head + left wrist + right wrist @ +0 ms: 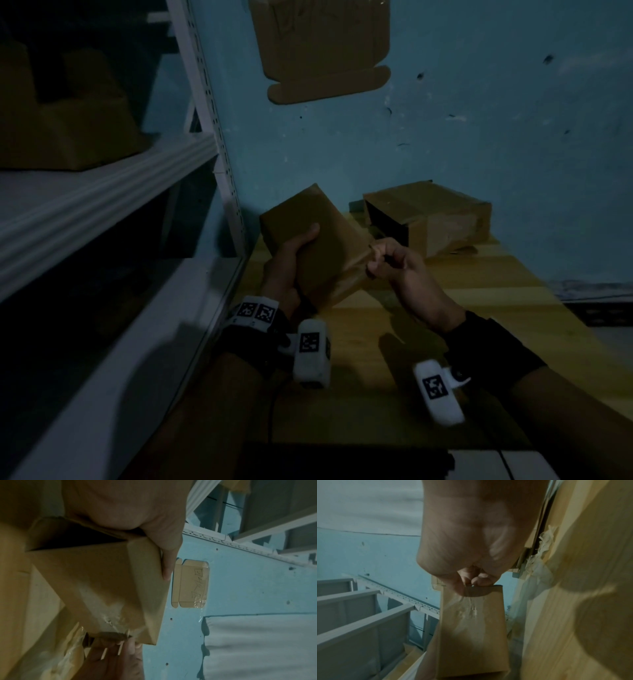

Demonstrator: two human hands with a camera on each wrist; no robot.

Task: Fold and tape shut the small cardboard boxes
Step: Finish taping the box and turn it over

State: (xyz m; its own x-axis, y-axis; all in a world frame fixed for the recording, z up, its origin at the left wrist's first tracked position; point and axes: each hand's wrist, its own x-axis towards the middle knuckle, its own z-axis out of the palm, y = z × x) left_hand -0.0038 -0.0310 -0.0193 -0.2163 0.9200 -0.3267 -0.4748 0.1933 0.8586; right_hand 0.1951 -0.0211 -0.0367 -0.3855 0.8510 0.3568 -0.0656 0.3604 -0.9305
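Small brown cardboard box (308, 240), closed and rectangular, sits at frame centre, held tilted above the yellow wooden surface (479, 301). Left hand (291, 260) grips the box from its near-left side, thumb lying across the top face. Right hand (394, 263) has its fingers curled, pinching at the box's right end, where clear glossy tape (467, 609) runs wrinkled along the face. A larger brown cardboard box (438, 219), open on its dark left side, lies on the surface just right of centre against the blue wall (513, 120). White metal shelving (102, 205) fills the left of the frame.
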